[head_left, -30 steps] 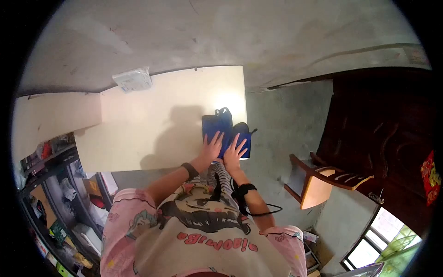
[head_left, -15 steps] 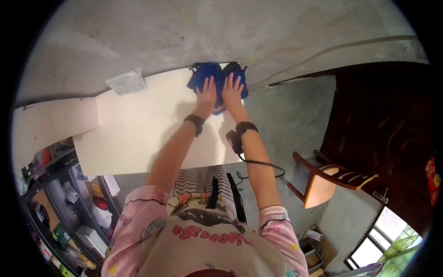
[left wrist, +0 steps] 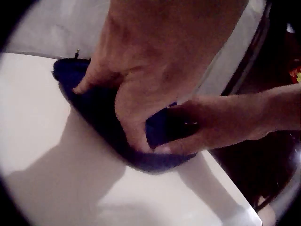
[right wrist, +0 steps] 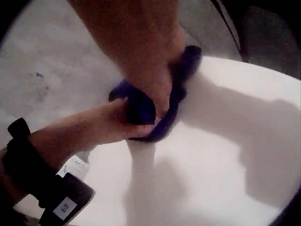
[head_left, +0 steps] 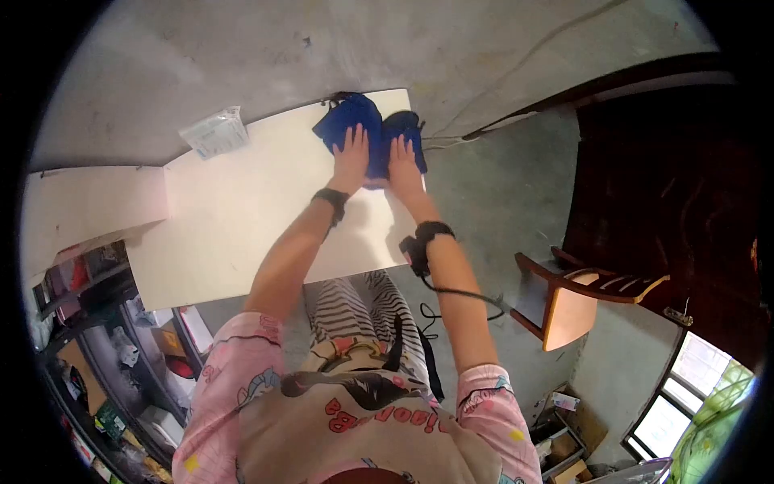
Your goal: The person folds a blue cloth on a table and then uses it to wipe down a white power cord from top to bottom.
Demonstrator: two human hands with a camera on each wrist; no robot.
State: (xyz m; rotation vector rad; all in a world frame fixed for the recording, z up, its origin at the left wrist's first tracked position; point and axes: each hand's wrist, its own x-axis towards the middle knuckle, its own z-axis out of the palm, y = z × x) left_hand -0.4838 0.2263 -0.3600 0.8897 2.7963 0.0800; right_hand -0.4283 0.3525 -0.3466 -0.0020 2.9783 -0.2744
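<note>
A folded blue fabric bag lies at the far right corner of the cream table, against the wall. My left hand rests flat on its left half, fingers spread and straight. Beside it, my right hand presses the bag's right half, fingers also straight. In the left wrist view my left hand lies on the blue bag, and my right hand reaches in from the right. The right wrist view has my right hand on top of the blue bag.
A clear plastic packet lies at the table's far left edge. A wooden chair stands on the floor to the right, before a dark door. Cluttered shelves run along the left. A cable hangs from my right wrist.
Both hands have slid the blue bag from the table's near right edge to the far right corner by the wall. They still lie flat on it.
</note>
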